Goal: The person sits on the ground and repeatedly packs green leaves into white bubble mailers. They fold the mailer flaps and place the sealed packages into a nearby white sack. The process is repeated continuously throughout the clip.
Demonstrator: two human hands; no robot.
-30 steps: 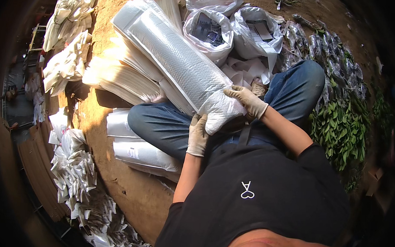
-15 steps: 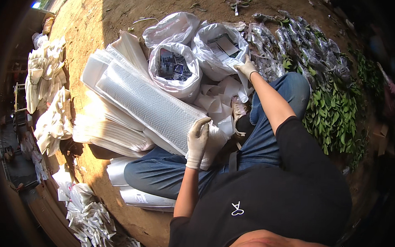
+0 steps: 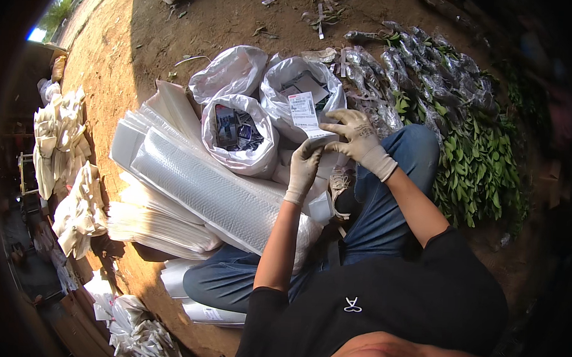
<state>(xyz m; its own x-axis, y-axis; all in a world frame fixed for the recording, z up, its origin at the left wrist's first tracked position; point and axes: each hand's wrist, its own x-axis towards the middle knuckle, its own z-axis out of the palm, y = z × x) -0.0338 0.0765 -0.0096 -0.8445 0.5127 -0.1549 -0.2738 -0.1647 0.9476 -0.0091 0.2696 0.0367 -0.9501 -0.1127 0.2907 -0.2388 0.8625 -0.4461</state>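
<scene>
Between my two gloved hands is a white printed shipping label point(image 3: 303, 111), its near end bent up. My left hand point(image 3: 303, 169) pinches that near end from the left. My right hand point(image 3: 360, 142) grips it from the right, thumb and fingers curled at its edge. Just beyond stands an open white sack point(image 3: 285, 125) holding papers. Beside it, a second white sack point(image 3: 266, 159) contains dark printed packets. A long bubble mailer point(image 3: 201, 182) lies on the left, its near end by my left forearm.
Under the mailer sits a thick stack of white padded mailers point(image 3: 158, 227). Plastic-wrapped plants point(image 3: 472, 179) with green leaves spread out to the right. Bundles of pale bags point(image 3: 60, 139) line the far left. My shoe point(image 3: 340, 190) is below the right hand.
My right hand has come back from the sack with the label. My left hand has left the bubble mailer and moved up to the label. The view has shifted slightly.
</scene>
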